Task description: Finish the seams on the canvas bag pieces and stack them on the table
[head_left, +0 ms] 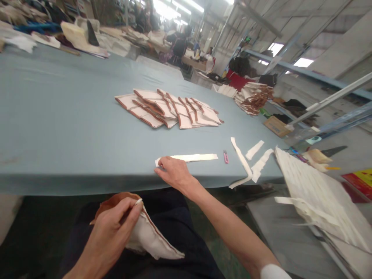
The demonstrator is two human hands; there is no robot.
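Note:
My left hand [116, 221] is closed on a sewn fabric piece [151, 236], pale on one side with brown leather-like edging, held over my lap below the table edge. A small whitish bit shows at the thumb and fingertip. My right hand [176, 172] rests at the table's front edge, fingers bent and closed over the left end of a long cream strip [200, 157]. The fingertips partly hide that end of the strip. Just right of the strip lies a pair of small pink thread snips [226, 157].
Several similar brown-edged pieces [186, 114] lie overlapped mid-table [72, 128]. Loose cream strips [242, 159] lie to the right, beside a board bearing many strips [316, 193]. A stack of brown and white pieces [252, 97] stands at the far right. People [177, 48] are in the background.

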